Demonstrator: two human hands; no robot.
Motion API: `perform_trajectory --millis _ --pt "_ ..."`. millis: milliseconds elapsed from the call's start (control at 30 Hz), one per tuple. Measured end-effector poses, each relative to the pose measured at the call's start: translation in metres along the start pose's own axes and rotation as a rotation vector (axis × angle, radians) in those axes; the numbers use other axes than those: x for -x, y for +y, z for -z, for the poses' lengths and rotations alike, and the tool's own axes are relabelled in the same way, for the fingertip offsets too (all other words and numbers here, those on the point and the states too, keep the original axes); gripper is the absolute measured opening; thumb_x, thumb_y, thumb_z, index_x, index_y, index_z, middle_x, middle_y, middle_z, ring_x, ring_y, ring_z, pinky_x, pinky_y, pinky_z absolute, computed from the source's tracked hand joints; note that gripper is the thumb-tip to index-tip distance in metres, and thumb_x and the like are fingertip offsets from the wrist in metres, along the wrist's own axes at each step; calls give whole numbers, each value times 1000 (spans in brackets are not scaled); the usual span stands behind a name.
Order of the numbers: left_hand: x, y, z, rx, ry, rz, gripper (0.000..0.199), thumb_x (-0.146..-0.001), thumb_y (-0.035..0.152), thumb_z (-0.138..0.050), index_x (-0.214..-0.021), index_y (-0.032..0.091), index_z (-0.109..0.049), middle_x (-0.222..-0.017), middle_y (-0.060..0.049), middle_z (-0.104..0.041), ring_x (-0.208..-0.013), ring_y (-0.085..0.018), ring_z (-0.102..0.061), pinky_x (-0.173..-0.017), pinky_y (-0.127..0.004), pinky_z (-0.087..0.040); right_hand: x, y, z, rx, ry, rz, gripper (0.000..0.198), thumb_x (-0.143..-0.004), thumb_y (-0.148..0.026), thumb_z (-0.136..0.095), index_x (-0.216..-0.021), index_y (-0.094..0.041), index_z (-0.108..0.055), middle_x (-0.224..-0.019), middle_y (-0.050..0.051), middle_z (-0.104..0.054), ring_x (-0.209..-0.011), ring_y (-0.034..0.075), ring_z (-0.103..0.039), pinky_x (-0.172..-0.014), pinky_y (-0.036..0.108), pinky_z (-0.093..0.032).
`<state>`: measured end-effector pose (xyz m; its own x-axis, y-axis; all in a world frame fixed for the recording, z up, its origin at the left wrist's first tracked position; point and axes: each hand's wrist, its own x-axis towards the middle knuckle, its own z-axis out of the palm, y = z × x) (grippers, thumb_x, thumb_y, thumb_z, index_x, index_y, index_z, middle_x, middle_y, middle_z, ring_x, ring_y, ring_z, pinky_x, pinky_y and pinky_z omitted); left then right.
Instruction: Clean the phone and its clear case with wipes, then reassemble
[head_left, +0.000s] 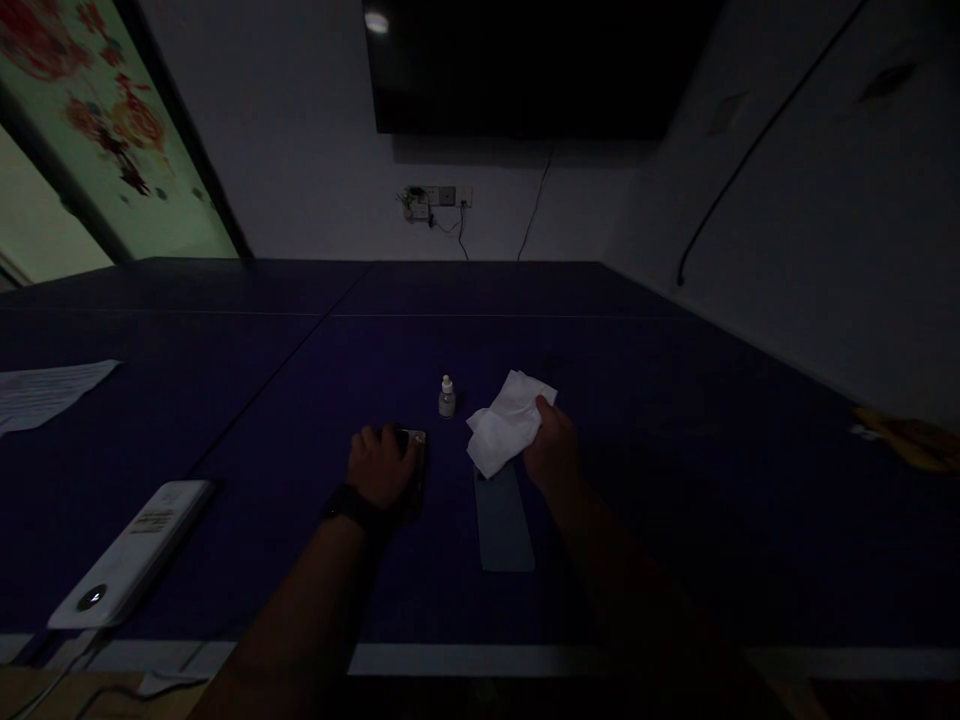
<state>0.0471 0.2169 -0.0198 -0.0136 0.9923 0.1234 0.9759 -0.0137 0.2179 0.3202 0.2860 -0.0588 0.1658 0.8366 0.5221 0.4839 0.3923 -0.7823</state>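
Note:
My left hand, with a dark band on its wrist, is closed over a dark phone lying on the table. Much of that phone is hidden under the fingers. In my right hand a crumpled white tissue is pinched by its right edge. The tissue hangs over the upper end of a flat blue-grey phone, which lies lengthwise between my arms. A small dropper bottle with a white cap stands upright beyond the two phones.
A long white device with a cable lies at the left on the dark blue table. Printed paper is further left, and a yellowish item at the far right. A screen hangs above wall sockets.

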Motion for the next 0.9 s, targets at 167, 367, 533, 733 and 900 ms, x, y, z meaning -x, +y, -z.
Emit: perform_trajectory --millis 167,367,533,733,900 --pt "1 9 5 484 218 -38 64 -92 54 -57 -145 18 -54 -146 -18 -51 -138 -37 -42 -115 -56 -33 7 -13 -8 -138 -80 -46 54 -80 -47 -71 -122 -12 -71 -126 22 -71 -126 41 -60 -108 54 -46" --pt "8 29 0 1426 -225 -67 73 -79 48 -78 -141 18 -54 -125 -16 -69 -108 -28 -68 -93 -43 -52 23 -49 -34 -762 -352 -418 49 -89 -62 -62 -109 -19 -71 -96 12 -79 -100 32 -75 -83 44 -58" --pt "5 34 -12 1584 -265 62 44 -70 43 -88 -98 15 -70 -92 -8 -75 -78 -18 -69 -73 -30 -53 25 -64 -37 -837 -348 -544 42 -81 -56 -73 -105 -21 -71 -91 8 -79 -90 29 -75 -77 40 -57" --pt "1 32 -10 1532 -158 81 40 -71 46 -86 -90 16 -68 -85 -5 -73 -73 -16 -66 -67 -27 -51 18 -58 -31 -638 -370 -416 36 -74 -54 -76 -86 -20 -71 -83 4 -75 -77 22 -68 -70 32 -51" --pt "4 35 -9 1472 -281 70 50 -60 37 -93 -97 17 -66 -86 -4 -72 -73 -17 -67 -67 -28 -52 14 -50 -30 -501 -178 -412 39 -81 -59 -66 -75 -20 -67 -69 1 -66 -68 20 -58 -61 29 -40"
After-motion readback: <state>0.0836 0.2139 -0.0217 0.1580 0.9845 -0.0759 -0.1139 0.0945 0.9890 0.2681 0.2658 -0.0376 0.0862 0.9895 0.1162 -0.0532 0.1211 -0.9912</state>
